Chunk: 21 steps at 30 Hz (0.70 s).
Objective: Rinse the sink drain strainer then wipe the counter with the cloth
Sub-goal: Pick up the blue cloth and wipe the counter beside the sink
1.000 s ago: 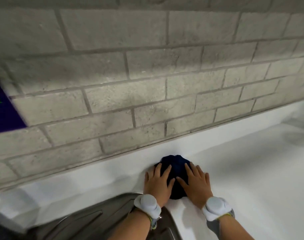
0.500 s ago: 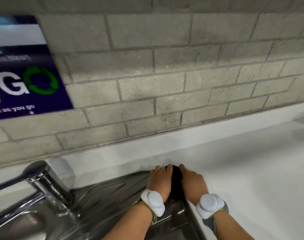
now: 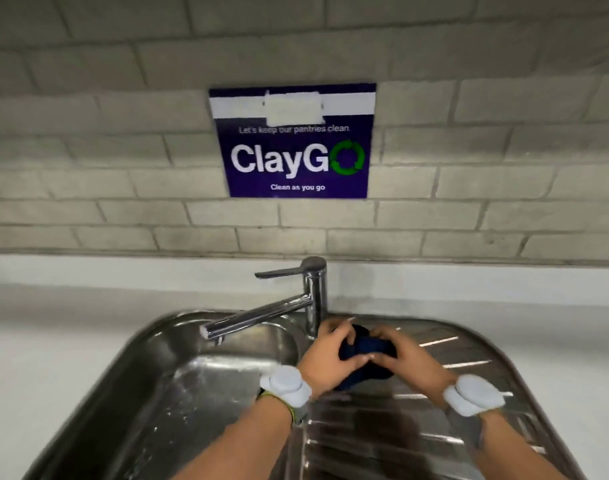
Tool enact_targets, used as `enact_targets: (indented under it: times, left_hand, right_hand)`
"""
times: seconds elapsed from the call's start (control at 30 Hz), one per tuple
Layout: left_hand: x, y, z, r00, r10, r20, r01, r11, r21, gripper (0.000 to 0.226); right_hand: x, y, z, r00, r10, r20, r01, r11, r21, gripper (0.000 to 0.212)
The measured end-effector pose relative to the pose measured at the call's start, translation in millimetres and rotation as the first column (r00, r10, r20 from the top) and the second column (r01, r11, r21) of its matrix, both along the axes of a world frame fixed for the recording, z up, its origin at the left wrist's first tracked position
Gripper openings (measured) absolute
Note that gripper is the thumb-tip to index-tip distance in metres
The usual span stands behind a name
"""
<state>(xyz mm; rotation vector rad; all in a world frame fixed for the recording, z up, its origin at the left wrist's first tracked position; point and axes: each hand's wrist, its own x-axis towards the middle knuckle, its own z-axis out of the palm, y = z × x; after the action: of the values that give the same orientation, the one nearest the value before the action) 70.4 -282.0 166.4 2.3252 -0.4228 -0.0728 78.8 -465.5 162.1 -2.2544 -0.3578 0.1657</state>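
We see the left hand (image 3: 325, 363) and the right hand (image 3: 408, 360) drawn together, both clamped on the dark blue cloth (image 3: 363, 355), which is bunched between the palms with the fingers curled over its top; a pale grey wrist device (image 3: 285, 386) sits on the left wrist and a matching one (image 3: 472, 394) on the right. A second ago the same hands lay flat with fingers spread, pressing the cloth onto the white surface (image 3: 36, 341) against the wall; half a second ago they had slid it to the rim of the sink; now the cloth is gathered up and held over the ribbed drainboard (image 3: 469, 344), just right of the basin (image 3: 209, 382) and just in front of the base of the chrome tap (image 3: 315, 292). The tap spout points left over the basin, whose steel floor shows wet streaks; whether water runs from the spout we cannot tell; the drain strainer is not in view. The view has swung left since the earlier frames: the blue sign (image 3: 296, 140), earlier only a sliver at the left edge, now sits centred on the grey brick wall (image 3: 88, 150), reading "ClayGO" and "Clean as you go"; the white surface flanks the sink on both sides.
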Motion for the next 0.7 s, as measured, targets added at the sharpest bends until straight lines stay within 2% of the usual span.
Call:
enact_targets:
  times: [0.17, 0.27, 0.37, 0.5, 0.63, 0.7]
  left_hand:
    - [-53, 117, 15, 0.991, 0.115, -0.068, -0.126, 0.972, -0.197, 0.041]
    - [-85, 184, 20, 0.98, 0.197, -0.028, -0.199, 0.962, -0.187, 0.049]
    - [-117, 253, 21, 0.963, 0.269, -0.015, -0.267, 0.947, -0.179, 0.042]
    - [-160, 337, 18, 0.935, 0.352, 0.038, -0.344, 0.927, -0.148, 0.041]
    - [-199, 402, 14, 0.86, 0.499, 0.107, -0.486, 0.865, -0.127, 0.042]
    - [-216, 425, 12, 0.817, 0.558, 0.144, -0.556, 0.829, -0.055, 0.045]
  right_hand:
    - [-43, 118, 16, 0.998, 0.066, -0.016, -0.059, 0.965, 0.254, 0.046]
    - [-69, 186, 20, 0.996, 0.08, -0.046, -0.058, 0.931, 0.359, 0.058]
    - [-99, 259, 22, 0.985, 0.117, -0.128, -0.049, 0.897, 0.439, 0.066]
    - [-133, 348, 18, 0.973, 0.145, -0.18, -0.027, 0.843, 0.537, 0.06]
    - [-162, 426, 15, 0.962, 0.188, -0.199, -0.033, 0.803, 0.595, 0.053]
    - [-174, 457, 14, 0.953, 0.214, -0.214, -0.041, 0.792, 0.609, 0.051]
